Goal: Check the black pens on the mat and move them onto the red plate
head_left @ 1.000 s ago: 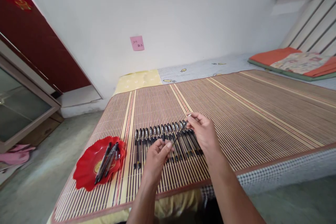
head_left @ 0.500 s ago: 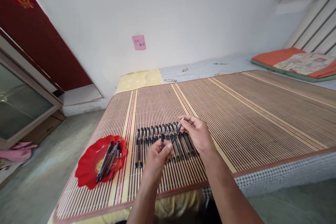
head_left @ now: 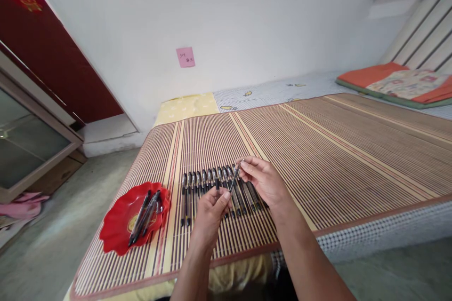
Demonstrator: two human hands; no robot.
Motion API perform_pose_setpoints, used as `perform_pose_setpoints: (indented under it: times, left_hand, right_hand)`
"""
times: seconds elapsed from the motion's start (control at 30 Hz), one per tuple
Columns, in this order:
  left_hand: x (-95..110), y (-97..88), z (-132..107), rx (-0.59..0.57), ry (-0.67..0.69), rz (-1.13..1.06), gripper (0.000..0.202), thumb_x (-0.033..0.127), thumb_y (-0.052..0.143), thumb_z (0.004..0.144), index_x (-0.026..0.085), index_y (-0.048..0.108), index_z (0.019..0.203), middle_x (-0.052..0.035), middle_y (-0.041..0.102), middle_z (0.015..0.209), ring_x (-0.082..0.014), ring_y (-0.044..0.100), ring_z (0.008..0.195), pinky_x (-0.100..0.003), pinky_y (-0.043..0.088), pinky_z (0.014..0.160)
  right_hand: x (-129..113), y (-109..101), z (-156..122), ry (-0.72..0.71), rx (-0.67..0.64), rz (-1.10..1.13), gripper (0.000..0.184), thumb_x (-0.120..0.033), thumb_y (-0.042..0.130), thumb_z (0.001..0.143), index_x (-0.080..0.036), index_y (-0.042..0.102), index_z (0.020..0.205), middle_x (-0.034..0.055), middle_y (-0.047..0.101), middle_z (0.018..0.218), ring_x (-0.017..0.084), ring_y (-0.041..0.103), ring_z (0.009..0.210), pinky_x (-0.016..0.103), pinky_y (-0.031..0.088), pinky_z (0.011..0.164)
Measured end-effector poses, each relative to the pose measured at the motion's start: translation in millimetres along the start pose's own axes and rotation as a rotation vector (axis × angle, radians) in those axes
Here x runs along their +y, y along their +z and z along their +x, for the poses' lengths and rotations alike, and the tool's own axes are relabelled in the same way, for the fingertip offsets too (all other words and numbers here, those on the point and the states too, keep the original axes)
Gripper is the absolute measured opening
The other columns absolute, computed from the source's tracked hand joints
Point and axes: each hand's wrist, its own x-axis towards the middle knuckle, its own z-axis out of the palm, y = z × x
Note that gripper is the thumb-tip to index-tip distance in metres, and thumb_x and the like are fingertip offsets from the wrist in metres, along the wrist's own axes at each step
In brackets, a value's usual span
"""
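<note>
My left hand (head_left: 211, 213) is closed around a dark pen piece (head_left: 217, 183) that sticks up from its fingers. My right hand (head_left: 263, 180) pinches a thin pen refill (head_left: 234, 178), slanted down toward the left hand. Both hands hover over a row of black pens (head_left: 212, 188) laid side by side on the striped bamboo mat (head_left: 318, 150). At the left, a red plate (head_left: 116, 230) holds several more black pens (head_left: 144, 217).
The mat covers a bed with a checked sheet edge (head_left: 381, 235) at the front. Orange and patterned cushions (head_left: 399, 82) lie at the far right. A pink note (head_left: 185, 57) is stuck on the white wall. A glass-front cabinet (head_left: 28, 141) stands at the left.
My right hand has drawn leftward with the refill, bringing it closer to the piece in my left hand. The left hand has barely moved.
</note>
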Motion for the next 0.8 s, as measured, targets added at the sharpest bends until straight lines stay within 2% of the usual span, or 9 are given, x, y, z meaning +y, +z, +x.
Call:
perform_pose_setpoints:
  times: [0.2, 0.4, 0.6, 0.8]
  left_hand:
    - [-1.6, -0.6, -1.0, -0.011, 0.0, 0.003, 0.037, 0.048, 0.083, 0.075, 0.016, 0.063, 0.078, 0.0036, 0.057, 0.061, -0.0067, 0.039, 0.051, -0.021, 0.031, 0.051]
    - [0.7, 3.0, -2.1, -0.005, -0.026, -0.051, 0.042, 0.05, 0.086, 0.071, 0.016, 0.062, 0.076, 0.0041, 0.055, 0.059, -0.0057, 0.036, 0.05, -0.02, 0.026, 0.049]
    - [8.6, 7.0, -3.8, -0.007, -0.091, -0.167, 0.047, 0.05, 0.09, 0.066, 0.015, 0.06, 0.074, 0.0034, 0.055, 0.06, -0.0051, 0.035, 0.05, -0.019, 0.022, 0.047]
    - [5.1, 6.4, -2.9, 0.021, -0.051, -0.141, 0.045, 0.047, 0.09, 0.066, 0.015, 0.062, 0.077, 0.0045, 0.055, 0.059, -0.0048, 0.035, 0.049, -0.018, 0.025, 0.048]
  right_hand:
    - [0.8, -2.2, 0.5, -0.001, 0.001, 0.018, 0.021, -0.037, 0.081, 0.078, -0.02, 0.077, 0.09, 0.0009, 0.067, 0.08, 0.01, 0.053, 0.063, 0.025, 0.043, 0.058]
    - [3.8, -6.3, 0.0, -0.004, -0.105, -0.104, 0.019, -0.036, 0.076, 0.087, -0.022, 0.078, 0.1, 0.0011, 0.068, 0.08, 0.011, 0.056, 0.065, 0.026, 0.043, 0.061]
    - [-0.6, -6.5, -3.1, 0.018, -0.172, -0.049, 0.018, -0.035, 0.073, 0.09, -0.022, 0.078, 0.102, 0.0022, 0.068, 0.083, 0.011, 0.054, 0.066, 0.026, 0.044, 0.062]
    - [2.1, -4.0, -1.7, -0.021, -0.159, -0.107, 0.015, -0.034, 0.074, 0.089, -0.021, 0.077, 0.094, 0.0019, 0.069, 0.082, 0.011, 0.054, 0.064, 0.026, 0.043, 0.06]
